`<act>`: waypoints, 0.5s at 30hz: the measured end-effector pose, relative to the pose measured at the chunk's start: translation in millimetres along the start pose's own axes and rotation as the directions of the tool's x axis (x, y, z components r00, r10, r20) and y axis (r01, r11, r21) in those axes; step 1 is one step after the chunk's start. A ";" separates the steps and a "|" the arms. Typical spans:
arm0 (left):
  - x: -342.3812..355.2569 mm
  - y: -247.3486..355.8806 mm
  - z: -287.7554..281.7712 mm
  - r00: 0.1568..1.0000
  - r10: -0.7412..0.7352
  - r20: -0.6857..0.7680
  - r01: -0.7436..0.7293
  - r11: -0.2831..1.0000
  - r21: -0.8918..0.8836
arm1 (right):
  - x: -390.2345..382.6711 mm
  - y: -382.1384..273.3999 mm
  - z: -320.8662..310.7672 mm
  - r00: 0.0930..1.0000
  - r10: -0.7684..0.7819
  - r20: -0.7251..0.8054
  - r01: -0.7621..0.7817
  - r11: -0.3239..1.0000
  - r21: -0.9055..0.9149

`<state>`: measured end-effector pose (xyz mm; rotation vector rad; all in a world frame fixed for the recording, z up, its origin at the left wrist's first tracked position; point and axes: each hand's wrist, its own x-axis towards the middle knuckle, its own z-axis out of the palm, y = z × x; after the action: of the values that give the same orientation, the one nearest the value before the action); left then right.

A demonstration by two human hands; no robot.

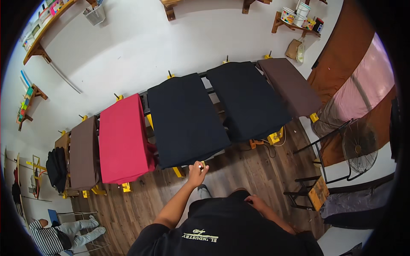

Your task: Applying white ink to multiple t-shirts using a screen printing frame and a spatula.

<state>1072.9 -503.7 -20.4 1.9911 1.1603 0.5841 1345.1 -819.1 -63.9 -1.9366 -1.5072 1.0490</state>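
A smooth white wall [128, 51] backs the room, above a floor [260, 166] of grained brown planks. At right hangs a loosely folded brown and pink curtain [341, 70]. The wearer's black shirt [247, 230] hides much of the near floor.

Flat, roughly rectangular boards stand in a row, draped in matte cloth: left navy cloth [183, 119], right navy cloth [247, 100], red cloth [124, 138], right brown cloth [290, 87] and left brown cloth [84, 153]. The red one bunches at its board's near right corner.

Far left, a person [55, 234] in a striped top is partly in view. At right, a round wire fan [358, 147] stands before the curtain, a wood-topped stool [319, 193] below it.

The left hand [197, 176] is just beside the near edge of the left navy cloth's board, between its corners; contact is unclear. Its fingers curl inward, pinching a small white piece [200, 167], too small to identify. The right hand [256, 203] is low beside the shirt, fingers partly hidden; I cannot tell whether they grip anything.
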 end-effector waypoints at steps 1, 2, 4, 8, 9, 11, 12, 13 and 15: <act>1.0 0.6 0.0 1.000 0.006 0.019 -0.007 1.000 0.028 | -0.9 -2.8 2.3 0.997 0.076 0.017 -0.075 0.997 -0.016; 1.1 1.1 0.6 1.000 0.025 0.005 -0.025 1.000 0.008 | -0.9 -2.2 4.4 0.983 0.178 0.052 -0.174 0.982 -0.078; 1.9 1.6 0.0 0.999 0.052 -0.017 -0.052 0.999 -0.005 | 1.0 2.4 11.8 0.983 0.178 0.042 -0.175 0.982 -0.066; 7.4 3.3 -3.3 0.998 0.058 -0.008 -0.058 0.998 0.014 | -7.3 11.3 5.5 0.907 0.402 0.124 -0.400 0.916 -0.035; 8.6 4.2 -3.8 0.995 0.091 -0.040 -0.092 0.995 -0.025 | -13.4 10.7 -0.7 0.939 0.331 0.097 -0.333 0.943 0.003; 16.3 4.8 -7.1 0.997 0.019 0.068 -0.025 0.996 0.087 | -29.2 6.1 -10.3 0.882 0.457 0.120 -0.470 0.874 0.124; 18.0 5.1 -9.4 0.995 0.017 0.098 -0.032 0.988 0.152 | -31.7 4.2 -13.0 0.910 0.408 0.073 -0.414 0.901 0.126; 21.0 5.5 -10.2 0.995 0.025 0.099 -0.038 0.990 0.139 | -32.7 2.5 -13.7 0.917 0.391 0.078 -0.398 0.911 0.105; 23.4 6.4 -11.2 0.992 0.016 0.127 -0.040 0.981 0.192 | -32.9 -0.6 -13.0 0.925 0.371 0.087 -0.378 0.921 0.091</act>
<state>1079.9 -481.0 -8.1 2.1790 1.1506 0.3650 1351.6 -849.2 -46.4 -2.1829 -1.1070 1.3382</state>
